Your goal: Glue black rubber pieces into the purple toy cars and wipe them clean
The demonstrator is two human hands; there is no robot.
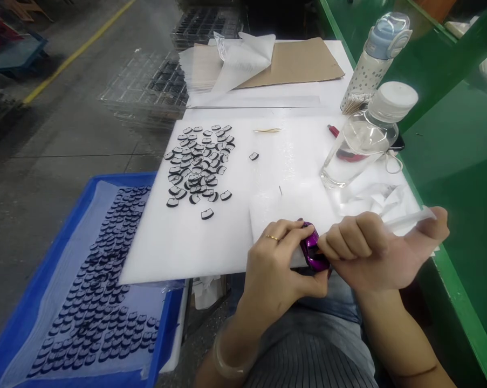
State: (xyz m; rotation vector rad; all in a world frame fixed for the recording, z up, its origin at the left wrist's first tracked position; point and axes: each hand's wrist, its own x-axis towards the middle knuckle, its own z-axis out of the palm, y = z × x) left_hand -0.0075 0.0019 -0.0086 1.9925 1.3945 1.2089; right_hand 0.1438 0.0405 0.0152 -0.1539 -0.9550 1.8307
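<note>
My left hand (278,269) is closed around a glossy purple curved part (314,250), thumb below and fingers above. My right hand (372,250) is at the part's right side, its fingers curled with their tips against it. What those fingertips do inside the part is hidden. A strip of white tissue (413,218) is caught in my right hand by the thumb. Behind that hand lies more crumpled white tissue (372,199) on the white board (154,253). Many small black-edged curved pieces (198,161) are spread over the board's left half; one piece (253,156) lies apart.
A clear bottle (358,143) and a dotted tumbler (368,64) stand at right, by bundled cotton swabs (354,103) and a red pen (333,130). Cardboard (295,62) lies at the back. A blue tray (20,323) of pieces sits lower left. A green wall (453,129) borders the right.
</note>
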